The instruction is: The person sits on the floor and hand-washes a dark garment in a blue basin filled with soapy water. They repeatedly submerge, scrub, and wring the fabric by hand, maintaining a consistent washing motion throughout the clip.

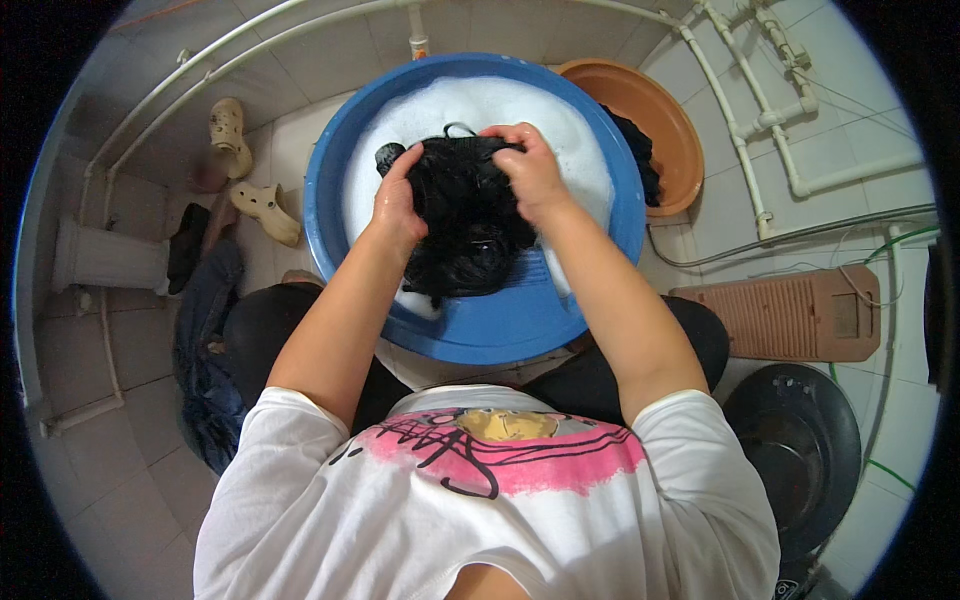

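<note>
A bunched, wet black garment (465, 215) is between my hands over a blue washtub (625, 190). White suds (575, 120) fill most of the tub, and a ridged blue washing slope (500, 310) forms its near side. My left hand (400, 200) grips the garment's left edge, thumb on top. On the upper right side of the cloth, my right hand (530, 170) is closed on it with bent fingers. The garment's lower part lies against the ridged slope. Its exact kind cannot be made out.
Behind the tub at right, an orange basin (680, 140) holds dark cloth. A brown washboard (790, 315) and a black basin (795, 450) are on my right. Cream clogs (265, 212) and dark blue cloth (207, 350) lie left. White pipes (745, 170) line the walls.
</note>
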Tool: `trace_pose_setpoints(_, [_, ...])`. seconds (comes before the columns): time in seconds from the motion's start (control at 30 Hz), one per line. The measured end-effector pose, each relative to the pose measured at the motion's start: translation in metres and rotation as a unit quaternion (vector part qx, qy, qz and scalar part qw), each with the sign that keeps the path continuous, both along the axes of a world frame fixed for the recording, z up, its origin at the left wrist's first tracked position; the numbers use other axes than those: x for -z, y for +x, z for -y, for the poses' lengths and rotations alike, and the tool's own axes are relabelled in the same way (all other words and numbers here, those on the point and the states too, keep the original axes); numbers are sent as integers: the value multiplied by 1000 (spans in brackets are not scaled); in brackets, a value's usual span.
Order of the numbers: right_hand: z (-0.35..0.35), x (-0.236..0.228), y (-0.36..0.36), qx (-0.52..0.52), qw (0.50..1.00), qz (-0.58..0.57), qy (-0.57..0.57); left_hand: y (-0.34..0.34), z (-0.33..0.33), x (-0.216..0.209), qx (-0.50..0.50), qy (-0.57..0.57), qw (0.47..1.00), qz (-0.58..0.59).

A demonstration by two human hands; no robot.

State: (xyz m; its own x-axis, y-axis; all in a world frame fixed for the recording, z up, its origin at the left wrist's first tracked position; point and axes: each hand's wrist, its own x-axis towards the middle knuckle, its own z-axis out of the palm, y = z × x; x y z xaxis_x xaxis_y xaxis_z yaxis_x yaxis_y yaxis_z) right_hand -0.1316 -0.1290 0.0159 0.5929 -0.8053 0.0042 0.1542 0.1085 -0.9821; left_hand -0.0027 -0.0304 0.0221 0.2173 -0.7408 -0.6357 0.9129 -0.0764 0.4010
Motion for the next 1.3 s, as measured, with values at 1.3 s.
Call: trace_pose_setpoints(1.3, [-5, 19, -16, -305, 918, -81, 240, 57, -3, -48, -155, -283, 945, -54])
